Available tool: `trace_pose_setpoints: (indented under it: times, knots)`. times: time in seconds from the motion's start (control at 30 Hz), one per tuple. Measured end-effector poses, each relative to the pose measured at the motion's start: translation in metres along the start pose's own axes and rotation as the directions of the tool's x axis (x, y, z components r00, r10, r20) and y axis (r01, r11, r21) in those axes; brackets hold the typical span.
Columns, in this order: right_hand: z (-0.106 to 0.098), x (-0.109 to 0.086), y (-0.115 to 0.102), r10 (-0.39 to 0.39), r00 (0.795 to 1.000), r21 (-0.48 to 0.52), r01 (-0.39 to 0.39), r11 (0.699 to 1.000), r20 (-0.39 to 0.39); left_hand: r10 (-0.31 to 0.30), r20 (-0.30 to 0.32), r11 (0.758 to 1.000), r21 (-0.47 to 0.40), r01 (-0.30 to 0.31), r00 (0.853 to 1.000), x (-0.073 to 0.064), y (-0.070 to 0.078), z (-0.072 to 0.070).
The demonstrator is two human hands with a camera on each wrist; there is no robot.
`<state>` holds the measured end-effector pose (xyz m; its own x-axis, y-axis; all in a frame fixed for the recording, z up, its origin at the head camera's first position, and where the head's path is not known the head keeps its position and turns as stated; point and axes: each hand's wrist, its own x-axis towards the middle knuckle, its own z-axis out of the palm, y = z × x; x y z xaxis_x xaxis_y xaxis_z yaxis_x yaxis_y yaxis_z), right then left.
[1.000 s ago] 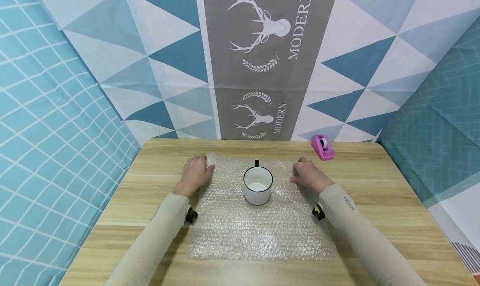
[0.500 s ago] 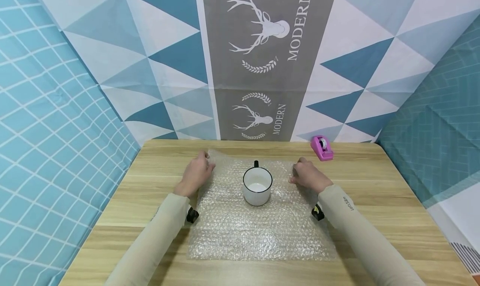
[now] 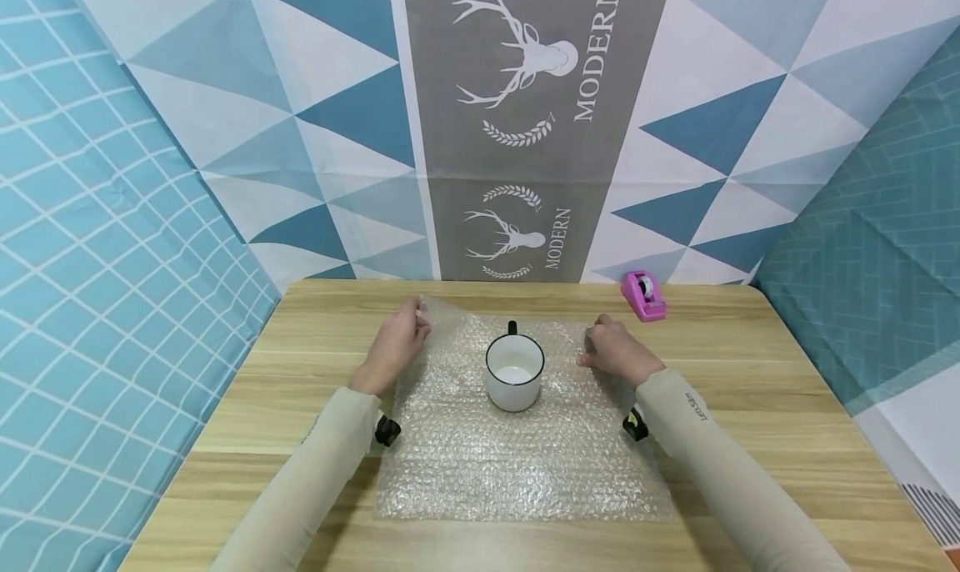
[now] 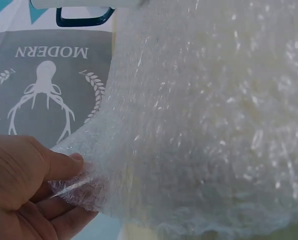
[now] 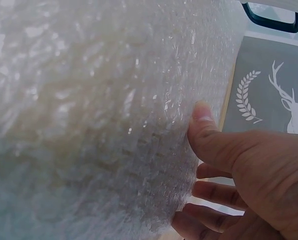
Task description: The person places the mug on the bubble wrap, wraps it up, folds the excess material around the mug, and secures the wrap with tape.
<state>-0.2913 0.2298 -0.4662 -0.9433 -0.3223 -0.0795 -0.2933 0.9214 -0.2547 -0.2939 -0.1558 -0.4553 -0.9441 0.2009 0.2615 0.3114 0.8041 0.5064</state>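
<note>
1. Now the bubble wrap (image 3: 517, 468) is lifted higher at its left corner, pinched by the left hand (image 3: 392, 347).
2. Its right edge is gripped by the right hand (image 3: 621, 353).
3. Unmoved, the mug (image 3: 514, 373) is carried mid-wrap.

- Twelve o'clock: a back wall covering (image 3: 720, 134) of blue and white triangles, split by a grey panel (image 3: 525, 165) printed with white stag heads (image 3: 551, 57) and "MODERN".
- Nine o'clock: creased light-blue sheeting (image 3: 112, 247), white grid lines.
- Three o'clock: teal sheeting (image 3: 885, 247).
- Four o'clock: a striped patch (image 3: 934, 514).
- Centre to six o'clock: a pale wood-grain table (image 3: 750, 388), soft glare (image 3: 487, 547) at six.
</note>
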Motion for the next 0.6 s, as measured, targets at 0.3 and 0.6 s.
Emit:
trace_pose_setpoints:
  times: [0.3,0.6]
  knots:
    - [-0.001,-0.001,-0.001,-0.002,1.0,-0.009,0.002,1.0,0.007,0.032,-0.017,0.999,-0.032,-0.033,0.999,-0.001,0.005,-0.006]
    - [0.0,0.001,0.0,0.018,1.0,0.006,-0.018,1.0,0.026,0.079,-0.06,0.996,-0.037,-0.081,0.995,-0.007,0.022,-0.018]
